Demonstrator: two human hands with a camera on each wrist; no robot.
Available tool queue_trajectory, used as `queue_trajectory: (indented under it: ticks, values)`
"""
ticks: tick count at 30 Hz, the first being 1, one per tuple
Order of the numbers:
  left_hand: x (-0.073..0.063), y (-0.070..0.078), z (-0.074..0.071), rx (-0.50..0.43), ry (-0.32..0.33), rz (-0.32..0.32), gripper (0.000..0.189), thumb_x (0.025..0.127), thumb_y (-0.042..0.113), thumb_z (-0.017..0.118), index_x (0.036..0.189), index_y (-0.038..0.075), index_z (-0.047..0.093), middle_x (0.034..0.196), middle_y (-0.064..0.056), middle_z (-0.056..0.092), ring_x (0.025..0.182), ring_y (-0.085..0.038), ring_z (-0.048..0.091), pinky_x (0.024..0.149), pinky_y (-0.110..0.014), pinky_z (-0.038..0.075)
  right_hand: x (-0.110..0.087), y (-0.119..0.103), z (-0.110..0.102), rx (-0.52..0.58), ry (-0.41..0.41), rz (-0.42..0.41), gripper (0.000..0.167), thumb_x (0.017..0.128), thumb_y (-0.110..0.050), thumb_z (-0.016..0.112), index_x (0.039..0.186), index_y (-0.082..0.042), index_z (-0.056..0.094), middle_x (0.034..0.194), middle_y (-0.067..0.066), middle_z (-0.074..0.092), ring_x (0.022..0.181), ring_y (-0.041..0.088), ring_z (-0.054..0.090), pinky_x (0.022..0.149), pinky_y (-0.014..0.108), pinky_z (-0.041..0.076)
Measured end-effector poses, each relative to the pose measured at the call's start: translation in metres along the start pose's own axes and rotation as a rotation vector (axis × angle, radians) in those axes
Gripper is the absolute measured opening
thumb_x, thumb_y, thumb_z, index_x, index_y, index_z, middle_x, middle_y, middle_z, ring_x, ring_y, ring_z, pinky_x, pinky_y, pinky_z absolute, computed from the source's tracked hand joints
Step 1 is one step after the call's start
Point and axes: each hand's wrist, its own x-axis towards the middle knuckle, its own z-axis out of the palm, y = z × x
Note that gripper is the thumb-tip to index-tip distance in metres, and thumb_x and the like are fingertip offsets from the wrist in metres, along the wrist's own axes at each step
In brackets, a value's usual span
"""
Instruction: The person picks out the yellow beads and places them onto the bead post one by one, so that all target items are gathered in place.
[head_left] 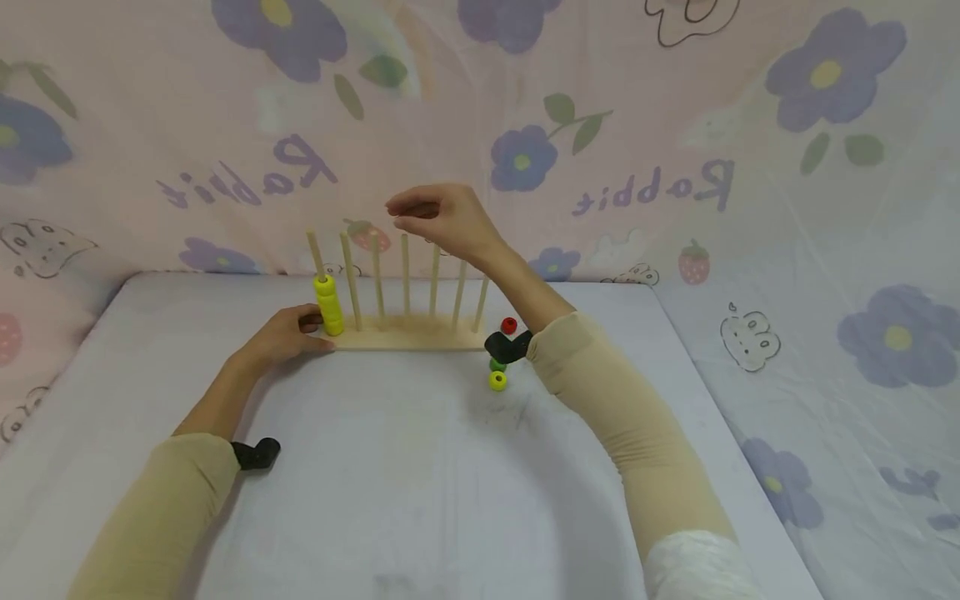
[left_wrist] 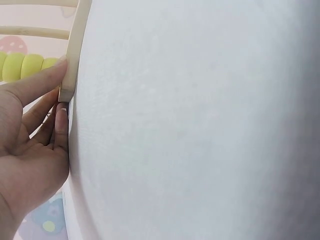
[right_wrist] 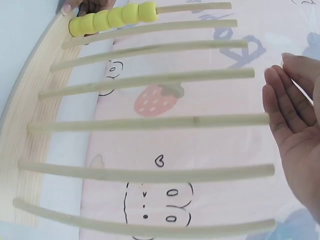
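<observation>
A wooden peg rack (head_left: pixel 408 340) stands near the back of the table, a row of upright pegs rising from its flat base. Yellow beads (head_left: pixel 328 306) are stacked on its leftmost peg, whose top stays bare; the other pegs carry none. My left hand (head_left: pixel 281 337) grips the left end of the base, thumb on the front corner in the left wrist view, some fingers hidden behind. Over the peg tops, right of the middle, my right hand (head_left: pixel 446 218) is raised. Its fingers are gently bent and apart from the thumb, with nothing between them in the right wrist view.
By the rack's right end lie a red bead (head_left: pixel 509 325), a green bead (head_left: pixel 497 365) and a yellow bead (head_left: pixel 498 381). The right wrist's black camera mount (head_left: pixel 507 347) partly covers the green one. A patterned cloth (head_left: pixel 450 108) hangs behind the white table (head_left: pixel 390 467).
</observation>
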Motion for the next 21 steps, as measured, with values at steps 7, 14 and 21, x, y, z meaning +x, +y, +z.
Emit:
queue_trajectory:
  ticks: [7,14,21]
  values:
    - [0.001,0.000,0.000,0.003,-0.002,-0.004,0.086,0.087,0.018,0.077,0.151,-0.009,0.026,0.151,-0.030,0.035,0.137,-0.044,0.038,0.116,-0.053,0.031,-0.017,0.009,-0.011,0.059,0.040,0.048,0.024,0.090,-0.007,0.074,0.113,-0.001,0.073,0.109,0.013,0.073,0.093,0.019,0.071,0.081,0.029,0.059]
    - [0.003,-0.002,0.000,0.003,-0.002,0.011,0.087,0.087,0.018,0.078,0.151,-0.010,0.026,0.151,-0.030,0.035,0.136,-0.044,0.038,0.116,-0.053,0.032,-0.036,0.011,-0.019,0.103,0.079,0.081,0.023,0.089,-0.005,0.073,0.112,0.001,0.073,0.109,0.015,0.073,0.096,0.019,0.071,0.085,0.030,0.059]
    - [0.002,-0.002,0.000,0.018,-0.001,0.007,0.088,0.087,0.019,0.078,0.151,-0.011,0.025,0.151,-0.032,0.034,0.137,-0.045,0.038,0.116,-0.054,0.031,-0.056,0.014,-0.025,0.129,0.115,0.022,0.022,0.089,-0.004,0.073,0.111,0.002,0.073,0.109,0.012,0.073,0.098,0.019,0.071,0.088,0.033,0.058]
